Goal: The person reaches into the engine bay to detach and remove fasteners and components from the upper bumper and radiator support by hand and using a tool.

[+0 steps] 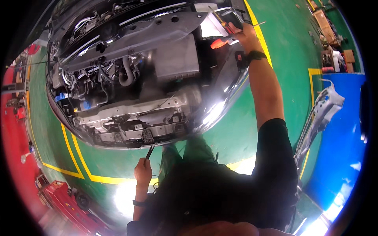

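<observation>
My left hand, low at the car's front edge, is closed around a slim dark tool with a narrow, forked-looking tip. The tip points up toward the bumper area; its exact kind is unclear. At the far right corner of the engine bay, my right hand is closed on hand tools. A screwdriver with a red and yellow handle angles up from its fingers. Beside it an orange-red handle sticks out, and a thin shaft shows past the hand's other side. The fingers partly hide how these tools are gripped.
The open engine bay and exposed metal front beam lie before me. A black and red object rests near my right wrist. A grey car panel part stands by a blue surface at right; a red tool cart is lower left.
</observation>
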A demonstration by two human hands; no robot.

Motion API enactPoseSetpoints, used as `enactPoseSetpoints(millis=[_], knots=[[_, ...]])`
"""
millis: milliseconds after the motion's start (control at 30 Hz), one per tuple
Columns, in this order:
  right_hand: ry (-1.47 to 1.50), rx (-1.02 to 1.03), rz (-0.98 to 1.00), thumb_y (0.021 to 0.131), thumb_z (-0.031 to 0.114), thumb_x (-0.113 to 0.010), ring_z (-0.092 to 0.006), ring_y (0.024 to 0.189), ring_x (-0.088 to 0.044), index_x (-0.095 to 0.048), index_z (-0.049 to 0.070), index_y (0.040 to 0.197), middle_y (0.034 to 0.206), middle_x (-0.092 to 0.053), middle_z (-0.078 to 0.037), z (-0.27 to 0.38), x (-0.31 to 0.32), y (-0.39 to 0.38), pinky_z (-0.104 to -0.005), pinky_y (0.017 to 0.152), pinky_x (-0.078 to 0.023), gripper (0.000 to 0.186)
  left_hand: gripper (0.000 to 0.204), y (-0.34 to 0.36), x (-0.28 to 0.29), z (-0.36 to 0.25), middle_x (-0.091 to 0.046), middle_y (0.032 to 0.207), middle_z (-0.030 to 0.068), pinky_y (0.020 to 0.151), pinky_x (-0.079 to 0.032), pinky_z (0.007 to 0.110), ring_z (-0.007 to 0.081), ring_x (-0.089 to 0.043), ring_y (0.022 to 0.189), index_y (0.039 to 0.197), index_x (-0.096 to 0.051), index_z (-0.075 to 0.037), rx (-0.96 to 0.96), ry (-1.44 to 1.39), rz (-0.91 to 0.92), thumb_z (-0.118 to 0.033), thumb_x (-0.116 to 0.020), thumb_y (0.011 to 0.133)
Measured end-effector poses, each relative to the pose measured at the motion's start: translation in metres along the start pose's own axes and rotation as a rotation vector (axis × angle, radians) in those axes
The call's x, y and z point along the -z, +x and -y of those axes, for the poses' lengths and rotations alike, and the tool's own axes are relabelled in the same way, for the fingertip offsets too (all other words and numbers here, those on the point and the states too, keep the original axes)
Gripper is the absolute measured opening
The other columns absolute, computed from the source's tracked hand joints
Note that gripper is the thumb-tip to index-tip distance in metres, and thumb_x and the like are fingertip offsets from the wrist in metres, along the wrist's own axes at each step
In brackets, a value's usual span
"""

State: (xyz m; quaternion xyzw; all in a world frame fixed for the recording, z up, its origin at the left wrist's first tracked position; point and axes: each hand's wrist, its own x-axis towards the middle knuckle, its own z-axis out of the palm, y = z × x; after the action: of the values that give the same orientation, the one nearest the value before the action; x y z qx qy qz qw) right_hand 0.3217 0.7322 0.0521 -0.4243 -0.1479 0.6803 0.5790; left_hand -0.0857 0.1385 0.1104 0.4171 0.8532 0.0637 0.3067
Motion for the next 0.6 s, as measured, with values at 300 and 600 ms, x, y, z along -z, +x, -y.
enactPoseSetpoints(millis=[300, 600], knots=[[0.304, -0.445, 0.178, 0.095, 0.007, -0.036, -0.0102, 0.056, -0.045, -0.048, -0.004, 0.092, 0.072, -0.046, -0.005, -0.076, -0.041, -0.128, -0.02, 0.039, -0.034, 0.016, 0.041, -0.006, 0.012, 0.0, -0.046, 0.054, 0.0125, 0.05, -0.037, 0.038, 0.0179, -0.04, 0.052, 0.068, -0.052, 0.002, 0.206, -0.312, 0.018, -0.031, -0.073, 0.079], [0.355, -1.277, -0.005, 0.093, 0.015, -0.05, -0.0043, 0.047, -0.037, -0.054, 0.001, 0.081, 0.068, -0.048, 0.0, -0.336, -0.085, -0.398, -0.016, 0.039, -0.028, 0.018, 0.042, -0.011, 0.051, -0.023, -0.063, 0.076, 0.0011, 0.05, -0.039, 0.022, 0.0043, -0.048, 0.055, 0.114, -0.057, -0.002, -0.04, -0.75, 0.134, -0.012, -0.075, 0.078]])
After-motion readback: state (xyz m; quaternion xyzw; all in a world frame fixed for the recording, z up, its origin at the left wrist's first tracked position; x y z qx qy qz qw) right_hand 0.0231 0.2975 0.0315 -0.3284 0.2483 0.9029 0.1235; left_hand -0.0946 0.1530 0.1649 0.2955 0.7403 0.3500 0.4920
